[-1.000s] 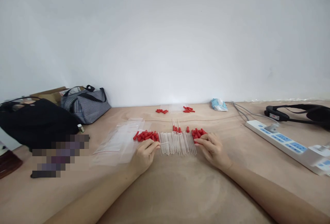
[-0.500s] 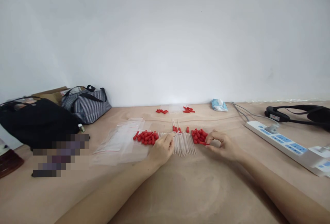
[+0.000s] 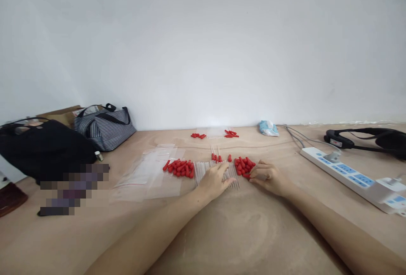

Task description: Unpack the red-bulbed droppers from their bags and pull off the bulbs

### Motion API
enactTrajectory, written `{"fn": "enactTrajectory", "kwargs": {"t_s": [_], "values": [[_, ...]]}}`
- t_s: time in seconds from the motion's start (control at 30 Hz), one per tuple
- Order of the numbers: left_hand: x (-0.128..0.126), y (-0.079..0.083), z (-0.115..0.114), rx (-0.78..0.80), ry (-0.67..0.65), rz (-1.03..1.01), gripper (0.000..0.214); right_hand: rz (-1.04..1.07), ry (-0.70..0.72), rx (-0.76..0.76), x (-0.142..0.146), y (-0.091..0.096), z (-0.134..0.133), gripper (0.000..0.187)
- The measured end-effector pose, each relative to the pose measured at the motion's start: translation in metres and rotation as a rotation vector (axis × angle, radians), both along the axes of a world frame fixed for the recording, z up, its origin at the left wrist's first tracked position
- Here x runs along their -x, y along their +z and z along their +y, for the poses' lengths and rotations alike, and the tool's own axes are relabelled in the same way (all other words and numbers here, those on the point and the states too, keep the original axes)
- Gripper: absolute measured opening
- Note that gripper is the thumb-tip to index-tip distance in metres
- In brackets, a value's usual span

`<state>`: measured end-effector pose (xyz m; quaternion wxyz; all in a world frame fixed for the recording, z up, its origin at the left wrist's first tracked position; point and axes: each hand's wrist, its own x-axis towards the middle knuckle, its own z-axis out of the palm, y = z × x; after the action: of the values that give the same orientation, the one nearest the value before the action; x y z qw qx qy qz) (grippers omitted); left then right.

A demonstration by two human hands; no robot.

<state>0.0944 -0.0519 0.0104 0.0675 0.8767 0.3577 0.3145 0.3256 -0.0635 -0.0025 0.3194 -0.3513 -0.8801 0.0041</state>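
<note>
Clear glass tubes point(image 3: 203, 168) lie side by side in a flat row near the middle of the table point(image 3: 241, 232), thin and see-through, running away from you. Your left hand point(image 3: 215, 181) rests on the right part of that row, palm down, fingers spread and slightly curled over the tubes; whether it has pinched one is hidden beneath the fingers, so I cannot tell. Just right of the row sits a heap of small red rubber caps point(image 3: 244, 166), and your right hand point(image 3: 268, 178) lies at its near edge, fingers curled with thumb and forefinger drawn together at the caps; it looks closed on one red cap, though the piece itself is too small to be sure. A second heap of red caps point(image 3: 180, 168) lies touching the left end of the row, and a few finished droppers point(image 3: 218, 156) stand just behind it

This reads as the pick-up step: one hand taking a tube, the other a cap. The next move would call for bringing the two together with a light, straight push, since the glass is thin

Both forearms reach in from the near edge, converging on the row

Further out, empty zip bags point(image 3: 152, 173) lie left, two bags point(image 3: 104, 127) stand at the far left corner, and a white power strip point(image 3: 352, 178) runs along the right edge
</note>
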Motion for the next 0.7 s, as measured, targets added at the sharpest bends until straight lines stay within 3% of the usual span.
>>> {"fn": "enactTrajectory", "kwargs": {"t_s": [0.1,0.17,0.23,0.3,0.4,0.53,0.7], "values": [[0.002,0.005,-0.003,-0.015,-0.004,0.020,0.046,-0.024,-0.036,-0.061,-0.002,-0.004,0.002,0.013],[0.004,0.011,-0.001,-0.028,0.046,0.058,0.042,-0.039,-0.063,-0.093,-0.002,-0.006,0.002,0.014],[0.007,0.018,0.009,0.002,0.208,0.126,0.030,-0.050,-0.082,-0.116,-0.001,-0.007,0.001,0.015],[0.009,0.023,0.026,0.079,0.461,0.196,0.023,-0.064,-0.099,-0.133,0.001,-0.007,0.000,0.015],[0.010,0.025,0.057,0.171,0.629,0.221,0.022,-0.058,-0.118,-0.146,0.004,-0.006,-0.003,0.016],[0.008,0.020,0.088,0.293,0.716,0.238,0.029,-0.004,-0.131,-0.163,0.009,-0.004,-0.006,0.015],[0.002,0.017,0.099,0.434,0.697,0.230,0.029,0.032,-0.142,-0.168,0.012,-0.003,-0.008,0.019]]}}
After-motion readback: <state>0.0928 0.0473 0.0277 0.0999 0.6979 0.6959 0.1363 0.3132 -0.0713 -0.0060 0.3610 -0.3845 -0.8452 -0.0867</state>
